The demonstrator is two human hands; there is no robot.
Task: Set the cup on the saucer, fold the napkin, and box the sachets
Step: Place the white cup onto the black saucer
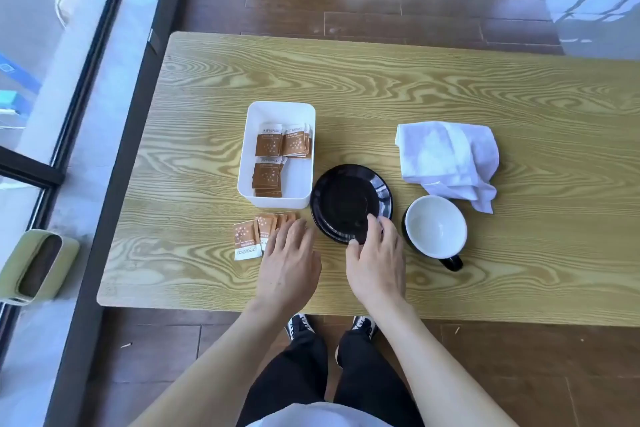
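A black saucer (349, 198) lies at the table's middle, and my right hand (375, 260) pinches its near rim. To its right stands a cup (435, 226), white inside and black outside, its handle pointing toward me. A crumpled white napkin (448, 159) lies behind the cup. A white box (304, 135) left of the saucer holds several brown sachets (270, 146). More loose sachets (247, 239) lie on the table in front of the box. My left hand (289, 263) rests flat over them with fingers spread, covering some of them.
The wooden table (519, 97) has its near edge just in front of my legs. A dark window frame runs along the left side, with a green bin (34, 267) on the floor beside it. Brown floorboards surround the table.
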